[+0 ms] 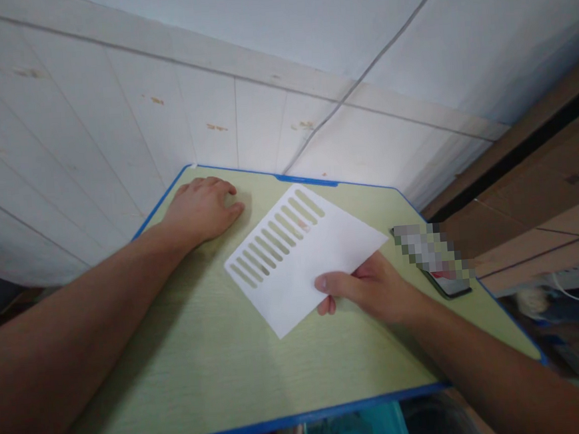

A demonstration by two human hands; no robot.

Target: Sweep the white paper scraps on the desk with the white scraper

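Note:
A white sheet of paper or thin card with a row of several long rounded slots cut along its far left side is held over the table. My right hand pinches its near right edge, thumb on top and fingers underneath. Through the slots shows the green tabletop. To the left, my left hand rests palm down near the table's far left corner, thumb apart from the fingers. It holds nothing and does not touch the sheet.
A phone, partly pixelated, lies at the table's right side. Behind the table stands a white panelled wall with a grey cable running down it. Cardboard boxes are at right. A teal bin shows below the front edge.

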